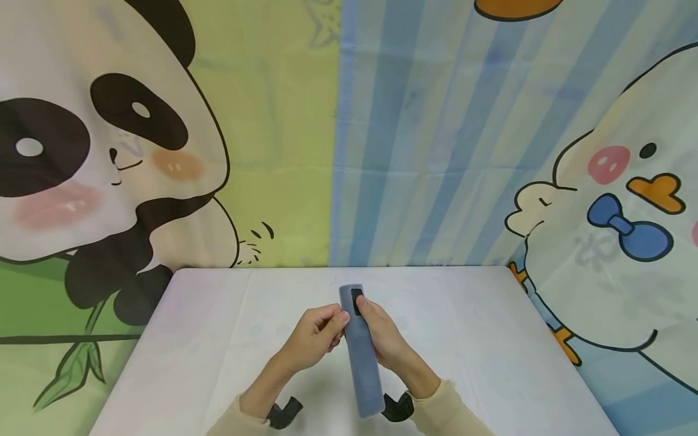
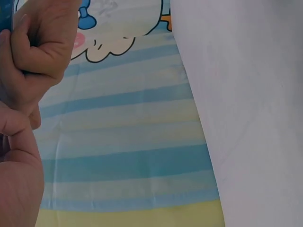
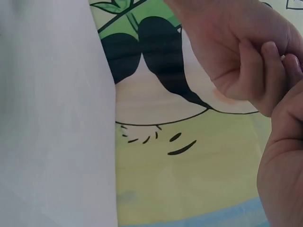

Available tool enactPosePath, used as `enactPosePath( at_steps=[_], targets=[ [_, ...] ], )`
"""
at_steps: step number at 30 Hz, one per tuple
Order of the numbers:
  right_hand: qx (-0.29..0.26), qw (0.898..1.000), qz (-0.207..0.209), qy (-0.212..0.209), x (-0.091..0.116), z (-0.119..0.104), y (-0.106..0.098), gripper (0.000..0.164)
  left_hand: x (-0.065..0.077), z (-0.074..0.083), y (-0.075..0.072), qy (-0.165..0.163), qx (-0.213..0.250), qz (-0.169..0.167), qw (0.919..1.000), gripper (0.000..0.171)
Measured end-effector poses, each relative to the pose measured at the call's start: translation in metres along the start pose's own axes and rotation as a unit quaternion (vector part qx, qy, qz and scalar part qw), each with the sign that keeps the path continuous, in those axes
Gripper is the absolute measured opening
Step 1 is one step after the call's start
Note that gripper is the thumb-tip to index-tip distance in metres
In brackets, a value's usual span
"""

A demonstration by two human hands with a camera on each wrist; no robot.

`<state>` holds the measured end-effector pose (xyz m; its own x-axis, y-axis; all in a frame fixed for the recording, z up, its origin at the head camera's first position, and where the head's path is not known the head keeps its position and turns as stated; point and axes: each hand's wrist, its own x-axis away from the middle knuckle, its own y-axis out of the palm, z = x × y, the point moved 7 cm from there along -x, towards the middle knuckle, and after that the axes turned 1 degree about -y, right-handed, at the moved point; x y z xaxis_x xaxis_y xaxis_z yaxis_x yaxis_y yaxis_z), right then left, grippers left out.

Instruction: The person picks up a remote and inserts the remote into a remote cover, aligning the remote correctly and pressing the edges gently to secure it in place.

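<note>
A long, slim grey-blue case [image 1: 362, 363] with a dark rectangle near its far end stands tilted over the table in the head view. My right hand [image 1: 388, 336] grips its right side, the thumb lying on the dark rectangle. At the left edge, near the far end, my left hand [image 1: 316, 336] pinches with thumb and curled forefinger. Only a sliver of the case [image 2: 5, 16] shows in the left wrist view, beside the right hand [image 2: 42, 47]. The right wrist view shows the left hand [image 3: 236, 56] with curled fingers, close to the right hand [image 3: 286, 161]; the case is hidden there.
A white table [image 1: 180, 363] spreads beneath both hands. Behind it hangs a printed cloth [image 1: 283, 151] with a panda and a white bird. Dark wrist mounts [image 1: 286, 415] sit by the cream sleeves [image 1: 452, 412].
</note>
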<state>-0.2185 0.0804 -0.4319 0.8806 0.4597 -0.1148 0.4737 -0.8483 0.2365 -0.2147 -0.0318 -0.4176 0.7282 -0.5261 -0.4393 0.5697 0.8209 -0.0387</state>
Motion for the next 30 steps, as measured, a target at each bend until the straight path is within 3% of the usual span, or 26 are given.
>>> enactPosePath(
  at_steps=[4, 8, 12, 16, 18, 21, 23, 25, 27, 30],
  targets=[
    [-0.036, 0.999, -0.024, -0.001, 0.001, 0.004, 0.005, 0.047, 0.002, -0.003, 0.0, -0.034, -0.033, 0.005, 0.9989, 0.032],
    [-0.105, 0.991, -0.08, -0.031, 0.0, 0.004, 0.016, 0.056, 0.001, 0.001, 0.003, -0.041, 0.002, 0.011, 0.9991, 0.034],
    [-0.185, 0.974, -0.126, -0.034, -0.001, 0.005, 0.026, 0.06, -0.001, 0.002, 0.001, -0.063, 0.027, 0.069, 0.9952, 0.039],
    [-0.24, 0.959, -0.144, -0.032, 0.0, 0.003, 0.029, 0.056, -0.008, -0.001, -0.005, -0.102, 0.036, 0.142, 0.984, 0.044],
    [-0.264, 0.951, -0.154, -0.037, 0.002, 0.002, 0.029, 0.057, -0.012, -0.002, -0.007, -0.112, 0.033, 0.155, 0.981, 0.044],
    [-0.287, 0.942, -0.171, -0.043, 0.004, -0.001, 0.031, 0.06, -0.015, 0.001, -0.005, -0.108, -0.015, 0.137, 0.9845, 0.043],
    [-0.294, 0.94, -0.171, -0.028, 0.005, 0.0, 0.032, 0.062, -0.016, 0.006, -0.003, -0.098, -0.067, 0.111, 0.9867, 0.042],
    [-0.297, 0.942, -0.159, -0.009, 0.006, 0.002, 0.03, 0.058, -0.016, 0.009, -0.006, -0.097, -0.112, 0.103, 0.9835, 0.043],
    [-0.304, 0.94, -0.156, 0.005, 0.006, 0.005, 0.028, 0.055, -0.017, 0.008, -0.013, -0.115, -0.144, 0.106, 0.9772, 0.046],
    [-0.31, 0.935, -0.171, -0.007, 0.005, 0.007, 0.029, 0.053, -0.016, 0.003, -0.022, -0.157, -0.136, 0.107, 0.9723, 0.053]
  ],
)
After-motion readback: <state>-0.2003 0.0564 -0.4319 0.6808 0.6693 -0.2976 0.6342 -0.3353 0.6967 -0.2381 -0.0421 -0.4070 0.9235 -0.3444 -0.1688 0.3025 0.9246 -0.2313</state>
